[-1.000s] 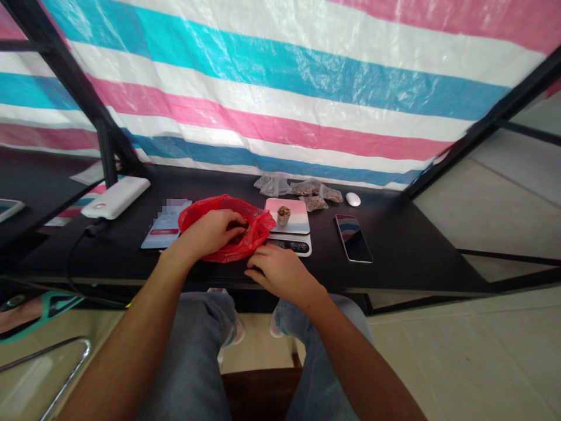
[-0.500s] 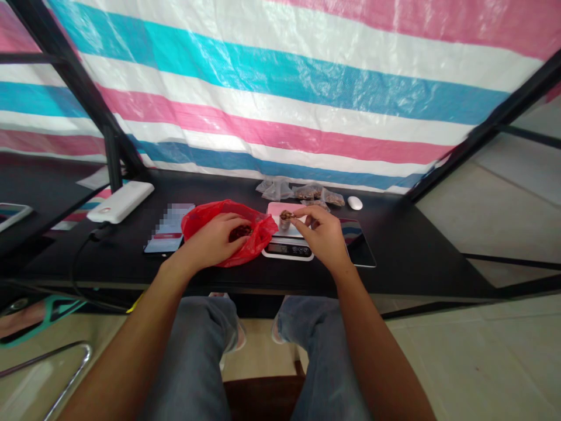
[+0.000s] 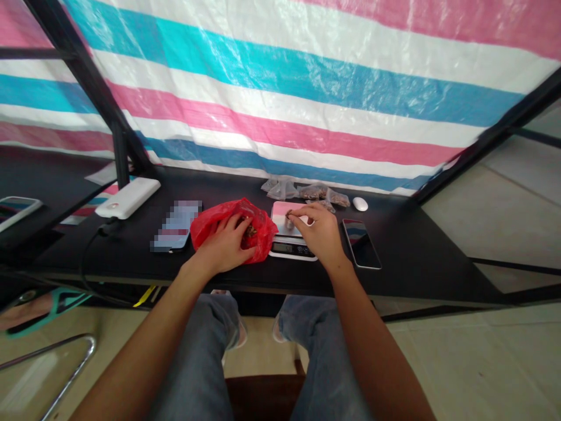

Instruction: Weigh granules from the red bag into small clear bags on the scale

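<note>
My left hand rests in the mouth of a red plastic bag, fingers spread over small brown pieces that look dried. My right hand is over a white kitchen scale with a pink top. Its thumb and forefinger are pinched at the top of a small cup-like container standing on the scale. Whether they grip the rim or a piece in it, I cannot tell. Digits on the scale's display are too small to read.
Behind the scale lie several clear bags of brown pieces and a white mouse. A dark phone is at right. Left of the red bag are another phone and a white power bank with a cable.
My left fingers have spread apart within the bag. My right fingertips have come over the cup's top, covering more of it. The whole view has shifted slightly.
</note>
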`<state>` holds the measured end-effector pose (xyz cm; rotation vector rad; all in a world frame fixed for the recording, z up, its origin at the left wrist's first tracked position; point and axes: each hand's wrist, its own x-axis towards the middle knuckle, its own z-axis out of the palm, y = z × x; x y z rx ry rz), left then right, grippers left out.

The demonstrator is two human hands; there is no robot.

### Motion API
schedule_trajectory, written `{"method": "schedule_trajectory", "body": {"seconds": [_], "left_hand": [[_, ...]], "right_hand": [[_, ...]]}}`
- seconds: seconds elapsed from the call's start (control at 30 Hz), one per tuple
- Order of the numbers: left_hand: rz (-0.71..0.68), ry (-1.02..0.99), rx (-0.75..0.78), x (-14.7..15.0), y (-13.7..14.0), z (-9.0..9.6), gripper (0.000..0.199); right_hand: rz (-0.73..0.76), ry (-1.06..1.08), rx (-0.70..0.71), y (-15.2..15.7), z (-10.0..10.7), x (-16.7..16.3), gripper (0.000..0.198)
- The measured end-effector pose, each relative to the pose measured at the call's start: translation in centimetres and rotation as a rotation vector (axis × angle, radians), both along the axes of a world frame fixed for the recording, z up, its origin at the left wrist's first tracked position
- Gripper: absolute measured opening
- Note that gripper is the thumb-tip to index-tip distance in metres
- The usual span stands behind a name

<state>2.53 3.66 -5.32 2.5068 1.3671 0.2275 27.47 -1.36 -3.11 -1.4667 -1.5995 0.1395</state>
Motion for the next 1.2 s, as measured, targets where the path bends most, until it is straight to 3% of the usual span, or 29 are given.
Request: {"method": "schedule_trajectory", "body": {"seconds": [0.3, 0.5, 0.7, 0.97, 1.2], "left_hand": [[0.167, 0.049, 0.068, 1.9, -0.1, 0.0, 0.078], [0.151, -0.099, 0.16, 1.7, -0.2, 0.2, 0.065], [0.072, -0.313, 0.286, 1.4, -0.4, 1.7, 0.046], [0.031, -0.421, 0.31, 1.6, -1.0, 2.9, 0.035], [0.004, -0.502, 0.348, 1.8, -0.6, 4.1, 0.031]], "right_hand": [[-0.021, -0.065, -0.047, -0.3, 0.4, -0.5, 0.007], [-0.029, -0.062, -0.07, -0.3, 0.5, -0.8, 0.006], [-0.088, -0.111, -0.076, -0.5, 0.6, -1.2, 0.006], [-0.083, -0.116, -0.077, -0.5, 0.4, -1.2, 0.006], [-0.112, 0.01, 0.086, -1.1, 0.7, -1.0, 0.015]]}}
